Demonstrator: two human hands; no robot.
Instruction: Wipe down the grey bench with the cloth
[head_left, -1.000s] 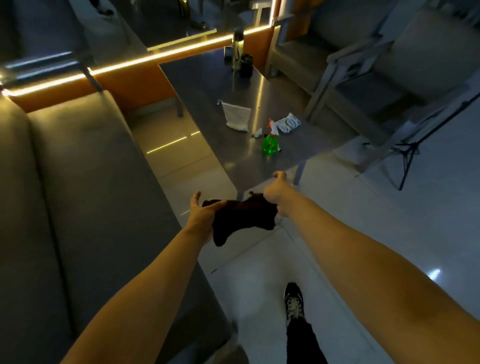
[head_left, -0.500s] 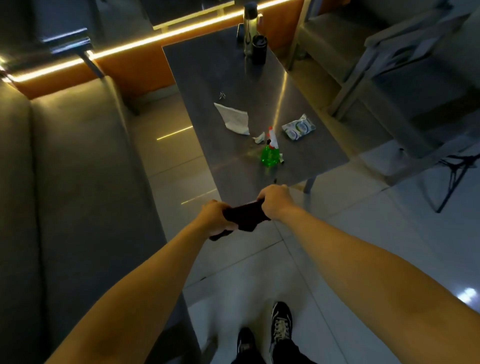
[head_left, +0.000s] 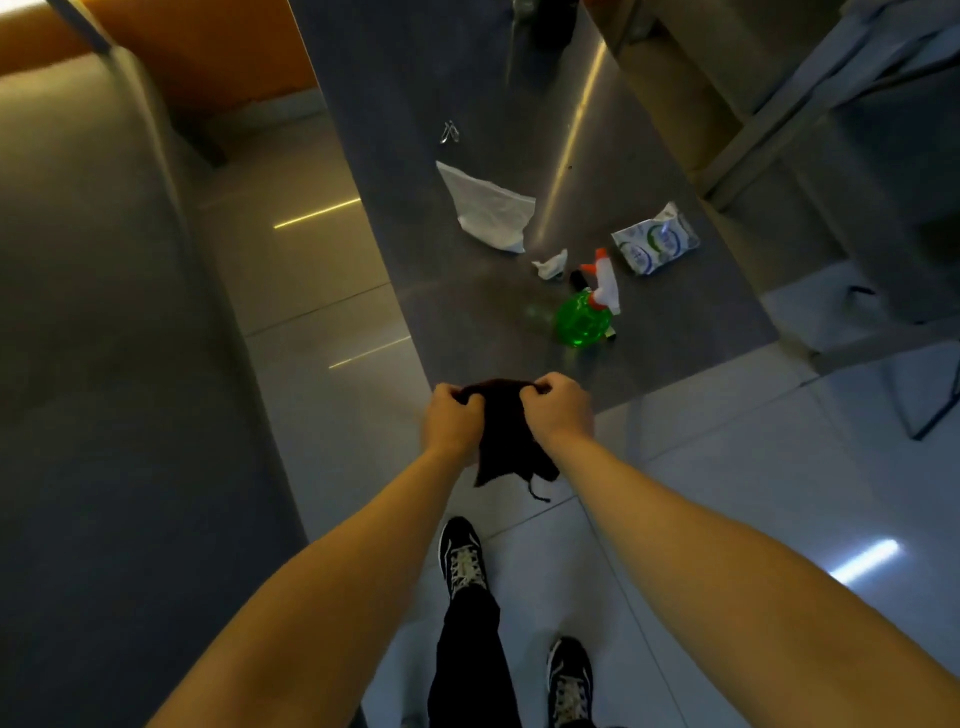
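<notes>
Glossy pale floor tiles (head_left: 311, 291) surround a smooth grey desk (head_left: 415, 234) bearing a round green spray bottle (head_left: 582, 319), a creased white bag (head_left: 493, 213) and a printed packet (head_left: 654, 244). The left hand (head_left: 449, 421) and right hand (head_left: 558, 410) both pinch a limp dark cloth (head_left: 506, 436) by the desk's near end. The desk's far end is cut off.

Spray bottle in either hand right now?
No, the spray bottle stands on the table, while the left hand and right hand both grip the cloth.
</notes>
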